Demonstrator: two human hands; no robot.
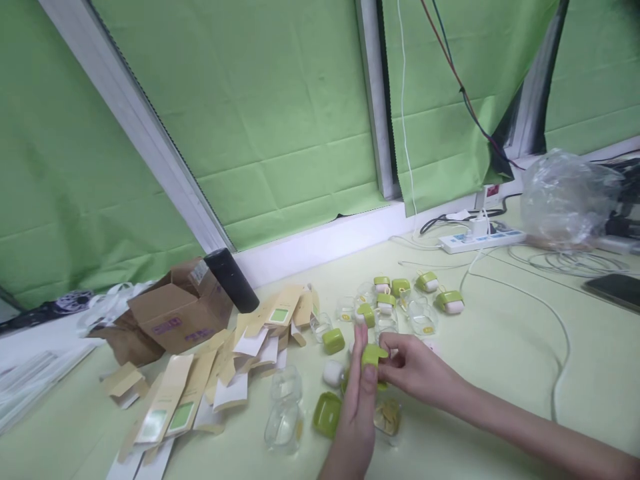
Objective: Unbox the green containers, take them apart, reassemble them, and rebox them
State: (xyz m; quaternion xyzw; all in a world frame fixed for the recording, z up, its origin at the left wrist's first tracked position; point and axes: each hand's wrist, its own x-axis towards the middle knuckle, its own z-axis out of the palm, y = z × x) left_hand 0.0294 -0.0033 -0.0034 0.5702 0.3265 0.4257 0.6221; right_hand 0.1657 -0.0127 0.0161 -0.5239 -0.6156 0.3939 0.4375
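Near the front of the table, my left hand (357,397) holds a small glossy green cover (373,355), its fingers straight and its thumb pressed against the cover. My right hand (417,370) pinches the cover's right edge between thumb and fingertips. Partly behind my left hand lie a rounded white piece (333,373) and an open green shell (327,415). Just below my hands sits a clear container (388,419) with yellowish pieces inside. A smaller green cover (333,341) rests farther back to the left.
Several green-and-white cases (427,281) and clear plastic shells (423,317) stand behind my hands. To the left are a clear shell (284,420), flattened paper boxes (167,400), a cardboard box (183,313) and a black cylinder (233,280). A power strip (480,240) and a white cable (560,327) lie right.
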